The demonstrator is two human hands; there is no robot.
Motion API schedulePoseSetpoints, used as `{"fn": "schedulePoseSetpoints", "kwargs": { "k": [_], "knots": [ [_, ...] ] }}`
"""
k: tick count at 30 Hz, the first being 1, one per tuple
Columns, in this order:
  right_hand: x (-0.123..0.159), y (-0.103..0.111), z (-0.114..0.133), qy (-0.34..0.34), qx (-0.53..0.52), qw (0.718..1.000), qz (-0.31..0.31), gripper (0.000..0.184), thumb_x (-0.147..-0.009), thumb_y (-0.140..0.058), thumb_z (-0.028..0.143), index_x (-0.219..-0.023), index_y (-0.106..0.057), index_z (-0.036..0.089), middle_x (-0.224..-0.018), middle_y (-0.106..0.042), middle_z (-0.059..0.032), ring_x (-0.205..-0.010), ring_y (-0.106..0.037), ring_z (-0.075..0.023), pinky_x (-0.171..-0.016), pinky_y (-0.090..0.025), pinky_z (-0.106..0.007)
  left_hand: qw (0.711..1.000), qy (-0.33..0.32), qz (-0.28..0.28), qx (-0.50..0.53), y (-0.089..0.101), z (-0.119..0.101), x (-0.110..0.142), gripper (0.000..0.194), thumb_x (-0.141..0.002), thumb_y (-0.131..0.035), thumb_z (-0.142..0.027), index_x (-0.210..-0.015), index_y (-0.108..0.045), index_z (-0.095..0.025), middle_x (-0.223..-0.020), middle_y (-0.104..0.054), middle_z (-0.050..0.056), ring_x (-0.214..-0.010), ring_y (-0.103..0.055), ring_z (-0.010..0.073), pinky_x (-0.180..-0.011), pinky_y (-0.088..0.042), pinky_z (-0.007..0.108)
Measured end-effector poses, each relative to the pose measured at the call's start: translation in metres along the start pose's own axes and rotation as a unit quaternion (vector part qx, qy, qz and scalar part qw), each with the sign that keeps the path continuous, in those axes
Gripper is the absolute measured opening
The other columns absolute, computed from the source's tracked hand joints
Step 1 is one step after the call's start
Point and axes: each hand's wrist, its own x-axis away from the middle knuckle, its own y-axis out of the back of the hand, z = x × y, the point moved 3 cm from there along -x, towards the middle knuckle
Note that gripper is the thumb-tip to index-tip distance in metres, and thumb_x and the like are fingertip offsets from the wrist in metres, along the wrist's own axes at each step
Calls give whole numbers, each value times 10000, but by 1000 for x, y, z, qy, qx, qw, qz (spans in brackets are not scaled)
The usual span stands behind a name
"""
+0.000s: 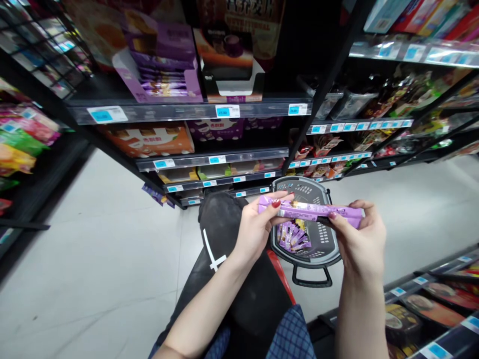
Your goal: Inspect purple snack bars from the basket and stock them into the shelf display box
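Between my two hands a long purple stick packet is held level in front of me. My left hand pinches its left end between thumb and fingers. The right end is gripped by my right hand, thumb on the near face. Below them on the floor stands a grey shopping basket with a black handle. Several purple stick packets lie inside it, with a bit of yellow among them. The packet and my hands hide part of the basket's inside.
Ahead, a shelf holds an open purple carton of similar sticks and a dark brown box beside it. Lower down is an orange carton. Boxed foods fill another shelf at lower right. Pale tiled floor lies left.
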Motion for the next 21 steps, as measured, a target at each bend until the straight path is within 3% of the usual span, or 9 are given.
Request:
{"fn": "schedulePoseSetpoints", "kwargs": {
  "k": [5, 14, 17, 21],
  "knots": [
    [1, -1, -3, 7, 1, 999, -43, 503, -502, -842, 165, -857, -489, 211, -648, -656, 55, -563, -611, -104, -562, -502, -223, 1000, 16, -15, 8, 1, 2, -2, 224, -773, -662, -199, -978, -692, -113, -1029, -729, 119, -917, -702, 234, -735, -581, 281],
    [4, 4, -2, 49, 30, 998, -24, 365, -609, -817, 169, -901, -600, 203, -725, -693, 27, -636, -661, -105, -623, -536, -220, 999, 5, -12, 34, 4, 7, -6, 212, -780, -674, -216, -978, -675, -140, -1056, -724, 97, -957, -693, 213, -752, -577, 267],
    [4, 10, 0, 95, 56, 993, 42, 237, -637, -802, 150, -828, -681, 219, -758, -714, 10, -701, -689, -137, -654, -566, -261, 999, -41, 24, 17, 9, -2, -7, 241, -656, -798, -246, -866, -696, -183, -1012, -736, 62, -959, -695, 227, -797, -572, 317],
    [9, 14, 17, 209, 68, 955, 198, 170, -703, -741, 116, -777, -730, 269, -798, -733, -4, -824, -696, -206, -775, -579, -410, 980, -105, 139, -99, 18, -24, -6, 226, -490, -882, -320, -591, -708, -218, -760, -747, 35, -875, -708, 279, -886, -528, 492]
  ]
}}
